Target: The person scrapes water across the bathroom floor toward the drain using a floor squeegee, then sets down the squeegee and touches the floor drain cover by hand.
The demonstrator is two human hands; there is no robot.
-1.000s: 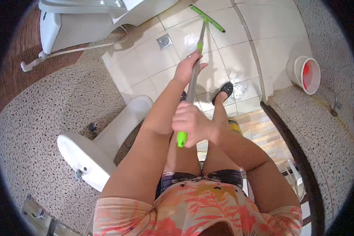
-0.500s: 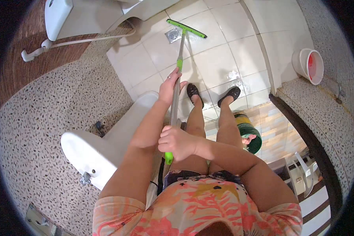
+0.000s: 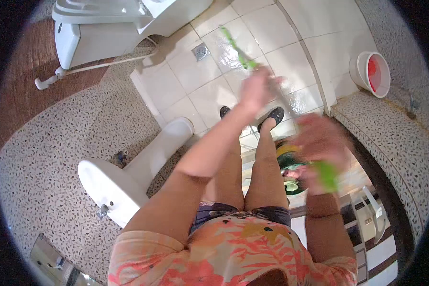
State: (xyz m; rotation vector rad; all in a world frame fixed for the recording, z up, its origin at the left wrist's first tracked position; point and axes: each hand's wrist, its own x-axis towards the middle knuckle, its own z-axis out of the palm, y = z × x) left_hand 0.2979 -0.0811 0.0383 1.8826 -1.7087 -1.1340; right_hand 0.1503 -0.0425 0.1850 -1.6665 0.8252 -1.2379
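A floor squeegee (image 3: 326,175) with a grey pole and bright green parts slants across the middle of the view, blurred by motion. My left hand (image 3: 260,90) grips the pole in its upper part, near a green collar. Lower down, my right hand (image 3: 321,143) is wrapped around the pole just above its green end. The squeegee's green head is above the wet tiles, to the right of the metal floor drain (image 3: 200,51); whether its blade touches the floor, I cannot tell. Pale square tiles (image 3: 209,97) lie under it, shiny with water in places.
At the upper left stands a white toilet (image 3: 100,43) with a hose. A white pedestal sink (image 3: 107,186) is at the left. On the right ledge sits a white pail (image 3: 362,71) with red inside. Behind my feet stands a dark green bucket (image 3: 291,174) holding things.
The squeegee has turned: its head swung away from the drain, and its green end moved right. Both hands moved right with it, still gripping. My view shifted slightly.
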